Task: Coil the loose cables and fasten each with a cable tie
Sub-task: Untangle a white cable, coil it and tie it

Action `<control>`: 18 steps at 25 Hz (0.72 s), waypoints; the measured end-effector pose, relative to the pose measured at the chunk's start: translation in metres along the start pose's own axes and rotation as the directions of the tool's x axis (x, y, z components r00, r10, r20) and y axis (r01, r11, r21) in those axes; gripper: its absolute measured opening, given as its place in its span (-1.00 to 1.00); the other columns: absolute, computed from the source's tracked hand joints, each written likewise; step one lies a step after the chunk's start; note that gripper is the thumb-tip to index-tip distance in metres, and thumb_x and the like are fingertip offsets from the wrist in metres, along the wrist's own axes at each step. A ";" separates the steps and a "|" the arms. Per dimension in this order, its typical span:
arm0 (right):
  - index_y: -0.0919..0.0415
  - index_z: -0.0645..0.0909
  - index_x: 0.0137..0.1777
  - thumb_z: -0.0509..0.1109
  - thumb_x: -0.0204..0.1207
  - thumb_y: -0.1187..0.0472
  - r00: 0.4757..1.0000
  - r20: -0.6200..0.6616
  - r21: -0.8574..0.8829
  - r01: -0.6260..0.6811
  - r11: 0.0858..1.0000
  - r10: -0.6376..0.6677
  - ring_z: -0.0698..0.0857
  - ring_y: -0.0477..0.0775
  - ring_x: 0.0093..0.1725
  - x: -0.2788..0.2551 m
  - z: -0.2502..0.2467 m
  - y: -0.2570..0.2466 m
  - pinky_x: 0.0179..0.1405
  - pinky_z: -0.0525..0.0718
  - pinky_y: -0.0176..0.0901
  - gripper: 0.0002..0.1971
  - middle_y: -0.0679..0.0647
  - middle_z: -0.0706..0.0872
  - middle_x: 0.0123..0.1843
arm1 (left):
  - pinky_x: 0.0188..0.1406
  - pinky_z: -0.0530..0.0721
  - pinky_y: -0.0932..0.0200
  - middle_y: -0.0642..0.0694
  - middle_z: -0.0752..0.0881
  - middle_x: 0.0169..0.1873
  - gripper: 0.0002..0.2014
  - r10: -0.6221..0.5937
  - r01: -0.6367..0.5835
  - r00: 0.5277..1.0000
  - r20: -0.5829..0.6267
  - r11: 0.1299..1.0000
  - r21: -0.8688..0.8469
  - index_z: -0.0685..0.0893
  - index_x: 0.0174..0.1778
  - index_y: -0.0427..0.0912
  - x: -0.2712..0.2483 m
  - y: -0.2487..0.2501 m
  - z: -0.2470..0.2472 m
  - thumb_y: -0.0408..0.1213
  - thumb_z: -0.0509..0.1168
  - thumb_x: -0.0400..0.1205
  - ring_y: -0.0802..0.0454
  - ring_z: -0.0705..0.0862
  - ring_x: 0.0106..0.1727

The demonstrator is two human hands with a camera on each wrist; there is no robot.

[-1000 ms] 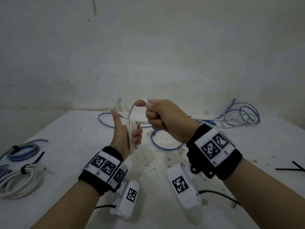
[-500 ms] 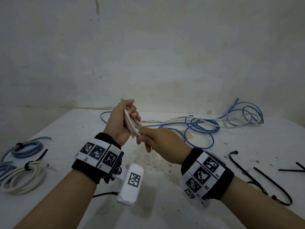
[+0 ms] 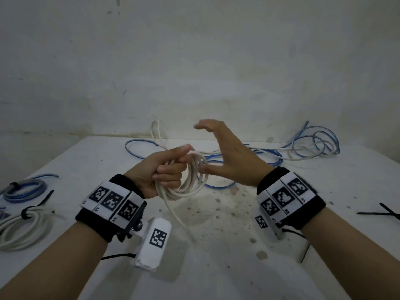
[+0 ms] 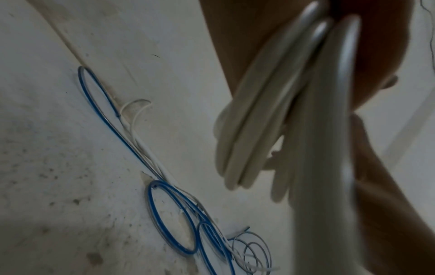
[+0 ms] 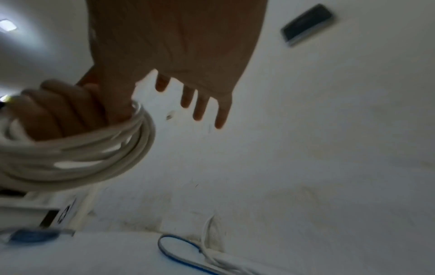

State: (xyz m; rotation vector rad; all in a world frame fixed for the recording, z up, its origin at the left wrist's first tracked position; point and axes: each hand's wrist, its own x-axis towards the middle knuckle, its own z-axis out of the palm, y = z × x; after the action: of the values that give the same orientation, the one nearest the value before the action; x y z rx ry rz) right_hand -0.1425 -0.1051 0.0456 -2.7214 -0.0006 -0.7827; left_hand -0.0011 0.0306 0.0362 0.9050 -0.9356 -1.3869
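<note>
My left hand (image 3: 166, 172) grips a coil of white cable (image 3: 190, 182) above the middle of the table, fingers curled through its loops; a loose tail (image 3: 177, 215) hangs down toward the tabletop. The coil's strands (image 4: 270, 111) fill the left wrist view, and the coil (image 5: 82, 148) shows at the left of the right wrist view. My right hand (image 3: 218, 148) hovers just right of the coil, fingers spread and holding nothing, thumb close to the loops. Loose blue and white cables (image 3: 303, 148) lie tangled at the back right.
Two tied coils lie at the left edge, one white (image 3: 21, 226) and one blue (image 3: 26, 189), each with a black tie. Black cable ties (image 3: 381, 212) rest at the right edge. The table (image 3: 216, 267) meets a white wall behind.
My right hand let go of the white cable and rose, opening its fingers. My left hand turned, so the coil now hangs in its closed grip with the tail dangling.
</note>
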 end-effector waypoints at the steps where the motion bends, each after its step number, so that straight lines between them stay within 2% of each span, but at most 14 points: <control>1: 0.08 0.30 0.48 0.45 0.44 0.24 0.995 0.031 -0.031 0.092 0.995 -0.091 0.45 0.03 0.42 0.002 0.004 -0.002 0.36 0.48 0.00 -0.37 0.06 0.41 0.47 | -0.87 0.31 0.45 0.12 0.35 -0.89 -0.62 -0.034 0.032 0.999 0.030 0.999 0.035 0.55 -0.54 -0.13 0.000 -0.002 0.003 -0.01 0.61 0.20 0.29 0.27 -0.90; 2: 0.09 0.33 0.48 0.40 0.45 0.33 0.989 0.086 -0.019 0.119 0.993 -0.117 0.51 0.05 0.38 0.005 0.010 -0.008 0.31 0.53 0.01 -0.40 0.07 0.46 0.44 | -0.88 0.32 0.46 0.11 0.35 -0.89 -0.60 -0.066 0.064 0.997 0.047 0.996 0.057 0.55 -0.56 -0.12 0.001 -0.004 0.007 0.01 0.63 0.17 0.29 0.27 -0.90; 3: 0.10 0.38 0.44 0.34 0.47 0.38 0.987 0.126 0.028 0.092 0.995 -0.095 0.58 0.06 0.28 0.006 0.017 -0.012 0.22 0.59 0.03 -0.47 0.08 0.55 0.36 | -0.88 0.32 0.45 0.11 0.36 -0.90 -0.59 -0.097 0.093 0.994 0.054 0.994 0.065 0.55 -0.58 -0.12 0.001 -0.005 0.010 0.01 0.64 0.13 0.29 0.28 -0.90; 5: 0.17 0.47 0.28 0.26 0.52 0.36 0.991 0.117 0.099 0.048 0.994 -0.060 0.64 0.12 0.08 0.006 0.029 -0.015 0.08 0.61 0.11 -0.67 0.13 0.63 0.14 | -0.86 0.33 0.45 0.11 0.36 -0.90 -0.57 -0.143 0.141 0.989 0.035 0.988 0.065 0.54 -0.62 -0.12 0.000 -0.007 0.014 0.03 0.65 0.11 0.28 0.29 -0.90; 6: 0.22 0.48 0.19 0.23 0.54 0.35 0.993 0.112 0.086 0.036 0.996 -0.046 0.63 0.16 0.00 0.006 0.032 -0.015 0.02 0.60 0.15 -0.76 0.18 0.63 0.04 | -0.84 0.35 0.43 0.10 0.34 -0.90 -0.55 -0.155 0.156 0.988 -0.011 0.984 0.086 0.51 -0.64 -0.12 0.001 -0.007 0.015 0.06 0.61 0.17 0.27 0.29 -0.90; 8: 0.28 0.46 0.03 0.18 0.57 0.30 0.992 0.127 0.047 -0.029 0.998 0.023 0.60 0.19 -0.10 0.005 0.037 -0.016 -0.04 0.58 0.16 -0.90 0.22 0.62 -0.08 | -0.75 0.41 0.39 0.10 0.29 -0.89 -0.48 -0.153 0.188 0.973 -0.170 0.959 0.213 0.42 -0.70 -0.08 0.003 -0.007 0.016 0.20 0.40 0.36 0.24 0.29 -0.84; 10: 0.17 0.42 -0.16 0.12 0.58 0.19 0.975 0.127 0.128 -0.200 0.971 0.184 0.58 0.11 -0.20 0.007 0.040 -0.017 -0.13 0.55 0.08 -0.88 0.14 0.63 -0.20 | -0.67 0.46 0.37 0.07 0.26 -0.87 -0.48 -0.103 0.210 0.949 -0.299 0.913 0.351 0.34 -0.74 -0.07 0.009 -0.007 0.019 0.25 0.22 0.35 0.19 0.32 -0.79; 11: 0.09 0.37 -0.25 0.08 0.57 0.14 0.960 0.118 0.180 -0.273 0.945 0.255 0.56 0.04 -0.25 0.008 0.043 -0.016 -0.21 0.50 -0.01 -0.83 0.05 0.62 -0.28 | -0.65 0.48 0.36 0.06 0.26 -0.86 -0.50 -0.073 0.209 0.938 -0.339 0.900 0.384 0.33 -0.75 -0.08 0.012 -0.008 0.021 0.25 0.20 0.28 0.17 0.35 -0.77; 12: 0.02 0.33 -0.28 0.06 0.58 0.13 0.945 0.114 0.163 -0.323 0.932 0.307 0.55 -0.01 -0.30 0.009 0.044 -0.016 -0.28 0.44 -0.09 -0.81 -0.02 0.61 -0.32 | -0.65 0.49 0.37 0.05 0.26 -0.86 -0.50 -0.048 0.203 0.928 -0.369 0.896 0.395 0.32 -0.74 -0.09 0.015 -0.008 0.022 0.27 0.21 0.22 0.17 0.36 -0.77; 13: -0.03 0.33 -0.23 0.05 0.60 0.17 0.950 0.106 0.070 -0.302 0.951 0.294 0.55 -0.02 -0.30 0.010 0.044 -0.016 -0.31 0.41 -0.14 -0.83 -0.05 0.61 -0.30 | -0.66 0.49 0.37 0.04 0.26 -0.86 -0.49 -0.032 0.197 0.920 -0.390 0.899 0.391 0.30 -0.74 -0.11 0.018 -0.009 0.022 0.28 0.22 0.19 0.15 0.38 -0.76; 15: 0.09 0.38 0.05 0.07 0.63 0.27 0.962 0.113 -0.147 -0.231 0.962 0.249 0.57 0.07 -0.24 0.011 0.041 -0.018 -0.29 0.43 -0.12 -0.89 0.04 0.62 -0.12 | -0.64 0.54 0.33 0.02 0.27 -0.87 -0.45 -0.016 0.177 0.923 -0.386 0.906 0.385 0.30 -0.74 -0.12 0.021 -0.008 0.021 0.32 0.21 0.21 0.11 0.44 -0.74; 16: 0.19 0.36 0.16 0.07 0.63 0.28 0.965 0.120 -0.239 -0.199 0.950 0.232 0.53 0.08 -0.24 0.011 0.038 -0.020 -0.32 0.41 -0.11 -0.85 0.08 0.60 -0.08 | -0.58 0.59 0.29 0.02 0.29 -0.87 -0.42 -0.020 0.164 0.934 -0.356 0.910 0.380 0.31 -0.76 -0.11 0.021 -0.008 0.017 0.36 0.20 0.23 0.08 0.50 -0.71; 18: 0.22 0.34 0.20 0.08 0.63 0.24 0.975 0.121 -0.372 -0.129 0.919 0.185 0.46 0.06 -0.28 0.011 0.032 -0.021 -0.41 0.32 -0.09 -0.81 0.05 0.56 -0.16 | -0.33 0.70 0.22 0.03 0.35 -0.83 -0.38 -0.049 0.136 0.975 -0.217 0.903 0.408 0.38 -0.74 -0.07 0.018 -0.009 0.006 0.46 0.26 0.20 0.04 0.64 -0.57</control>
State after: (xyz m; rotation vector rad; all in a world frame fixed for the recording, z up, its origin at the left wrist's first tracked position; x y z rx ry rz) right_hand -0.1183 -0.0767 0.0317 -3.0725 0.3598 -0.5697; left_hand -0.0103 0.0128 0.0297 1.4071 -1.0651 -1.1599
